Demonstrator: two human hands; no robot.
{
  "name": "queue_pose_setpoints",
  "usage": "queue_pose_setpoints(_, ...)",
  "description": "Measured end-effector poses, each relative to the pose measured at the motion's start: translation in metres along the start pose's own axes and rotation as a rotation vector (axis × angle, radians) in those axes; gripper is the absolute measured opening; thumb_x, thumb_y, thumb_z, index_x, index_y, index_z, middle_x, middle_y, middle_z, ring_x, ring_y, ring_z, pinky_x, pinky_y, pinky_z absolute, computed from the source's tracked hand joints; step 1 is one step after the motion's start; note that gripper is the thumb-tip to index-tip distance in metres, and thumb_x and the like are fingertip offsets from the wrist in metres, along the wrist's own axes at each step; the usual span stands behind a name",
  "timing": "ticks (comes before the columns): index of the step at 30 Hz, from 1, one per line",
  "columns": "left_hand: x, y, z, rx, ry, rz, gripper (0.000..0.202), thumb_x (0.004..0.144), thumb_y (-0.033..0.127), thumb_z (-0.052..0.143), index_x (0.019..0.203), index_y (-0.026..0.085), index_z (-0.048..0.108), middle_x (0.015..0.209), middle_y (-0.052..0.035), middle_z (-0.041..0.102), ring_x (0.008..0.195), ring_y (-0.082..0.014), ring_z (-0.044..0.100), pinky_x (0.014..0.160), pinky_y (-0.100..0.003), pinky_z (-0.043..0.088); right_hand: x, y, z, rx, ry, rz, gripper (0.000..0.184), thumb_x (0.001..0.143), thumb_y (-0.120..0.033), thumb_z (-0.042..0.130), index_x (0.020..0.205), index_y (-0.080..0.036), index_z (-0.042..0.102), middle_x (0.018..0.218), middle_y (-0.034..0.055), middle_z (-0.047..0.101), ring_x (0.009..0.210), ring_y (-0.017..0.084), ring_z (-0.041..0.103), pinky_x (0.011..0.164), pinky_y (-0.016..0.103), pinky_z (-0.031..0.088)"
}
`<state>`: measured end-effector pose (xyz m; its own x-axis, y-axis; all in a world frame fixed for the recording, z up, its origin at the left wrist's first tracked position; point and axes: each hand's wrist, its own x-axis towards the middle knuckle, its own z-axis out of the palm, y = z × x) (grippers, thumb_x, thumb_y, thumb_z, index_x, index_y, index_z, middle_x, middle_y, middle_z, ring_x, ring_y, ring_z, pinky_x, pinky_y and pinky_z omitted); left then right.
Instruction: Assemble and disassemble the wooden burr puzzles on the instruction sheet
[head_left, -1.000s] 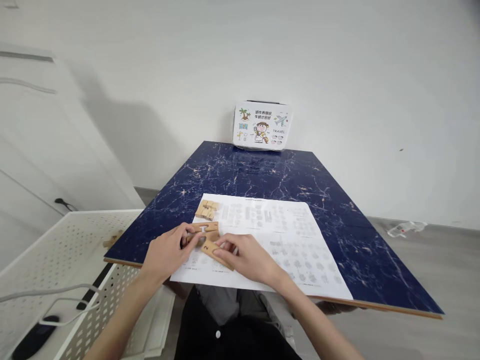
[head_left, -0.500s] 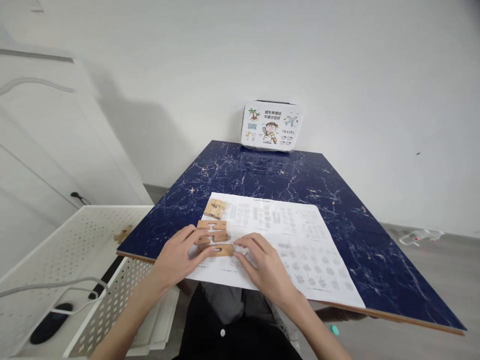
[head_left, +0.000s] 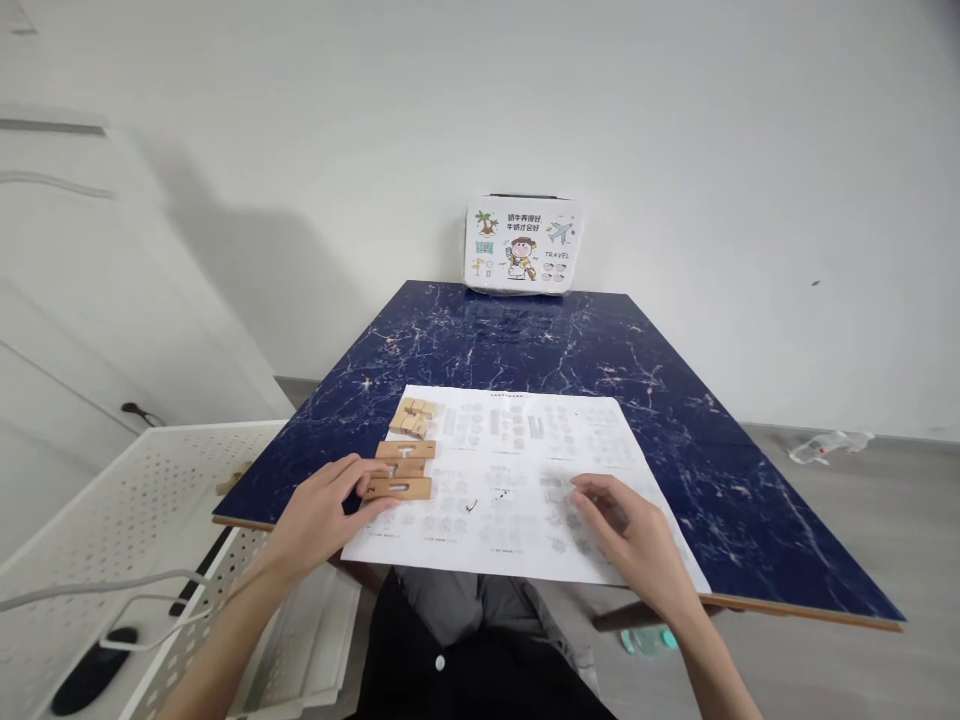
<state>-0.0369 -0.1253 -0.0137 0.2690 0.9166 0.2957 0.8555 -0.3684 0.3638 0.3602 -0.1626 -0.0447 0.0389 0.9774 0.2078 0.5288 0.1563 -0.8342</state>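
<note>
Flat wooden puzzle pieces lie in a row on the left of a printed paper sheet (head_left: 465, 550). The nearest, a slotted wooden piece (head_left: 416, 488), has my left hand (head_left: 322, 510) at its left end, thumb by the near edge. The fingers of that hand rest apart over the left end of the middle wooden piece (head_left: 415, 467), partly hiding it. Behind lies a third wooden piece (head_left: 382, 450) with a cut-out. My right hand (head_left: 630, 530) hovers over or rests on the sheet's right part, fingers loosely curled, thumb and forefinger slightly apart, nothing visible between them.
A cluster of small wooden blocks (head_left: 411, 418) sits at the sheet's upper left corner. The dark blue marbled table (head_left: 517, 345) carries a white printed case (head_left: 521, 245) against the wall. To the left stands a white perforated cart (head_left: 180, 440). A clear plastic bottle (head_left: 829, 447) lies on the floor.
My right hand has left the right end of the nearest wooden piece and moved right across the sheet. My left hand stays by the pieces, which now lie closer together. The view has shifted slightly.
</note>
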Motion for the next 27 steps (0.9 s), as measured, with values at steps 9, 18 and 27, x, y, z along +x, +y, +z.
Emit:
queue_pose_setpoints(9,0.001,-0.012,-0.004,0.071,-0.039,-0.176,0.068,0.078,0.066,0.075,0.127,0.023,0.055,0.092,0.0006,0.062,0.082,-0.0213,0.061,0.076,-0.031,0.048,0.000,0.002,-0.001,0.005,-0.047,-0.001,0.035,0.102,-0.053,0.057,0.109,-0.023,0.073,0.107,0.0095,0.078,0.093,0.027,0.071,0.076,0.035,0.053)
queue_pose_setpoints(18,0.012,-0.013,-0.002,-0.013,-0.100,-0.132,0.060,0.088,0.062,0.066,0.131,0.022,0.055,0.094,-0.0002,0.062,0.082,-0.0199,0.059,0.076,-0.030,0.046,0.001,-0.001,0.002,0.009,-0.066,0.003,0.034,0.103,-0.052,0.056,0.109,-0.023,0.071,0.105,0.0102,0.077,0.090,0.027,0.069,0.075,0.035,0.052)
queue_pose_setpoints(27,0.009,-0.024,0.003,-0.068,-0.046,-0.122,0.058,0.088,0.059,0.067,0.131,0.023,0.054,0.093,0.0013,0.062,0.077,-0.0180,0.058,0.076,-0.030,0.048,-0.001,0.000,0.001,0.025,-0.066,-0.009,0.033,0.104,-0.051,0.055,0.109,-0.023,0.071,0.104,0.0092,0.076,0.087,0.026,0.068,0.075,0.034,0.051)
